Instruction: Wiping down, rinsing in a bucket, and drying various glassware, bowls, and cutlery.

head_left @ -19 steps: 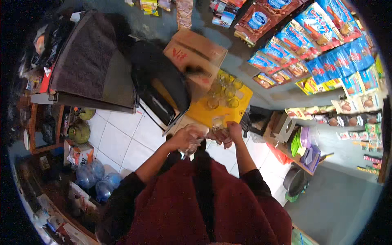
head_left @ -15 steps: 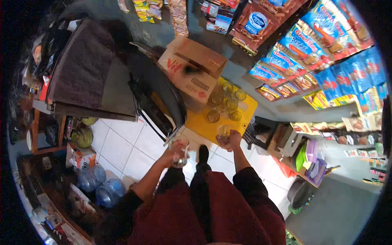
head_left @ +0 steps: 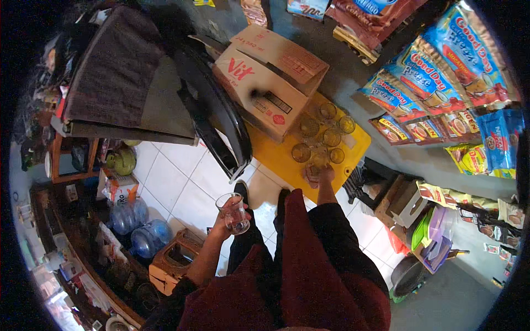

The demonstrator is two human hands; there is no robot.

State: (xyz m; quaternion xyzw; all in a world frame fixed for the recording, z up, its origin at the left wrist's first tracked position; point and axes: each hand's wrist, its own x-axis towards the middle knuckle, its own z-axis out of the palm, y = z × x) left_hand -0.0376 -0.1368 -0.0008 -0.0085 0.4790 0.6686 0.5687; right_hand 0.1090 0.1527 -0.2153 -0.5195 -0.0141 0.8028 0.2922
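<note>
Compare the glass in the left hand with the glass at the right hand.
The left glass is in the left hand, over the floor; the right glass is by the right hand, at the yellow board. The left glass looks clear; the right glass looks yellowish against the board. The left glass is apart from the other glasses; the right glass is close to them. Both are see-through.

Glasses (head_left: 332,138) and box (head_left: 262,83) on yellow board (head_left: 276,156)
</note>
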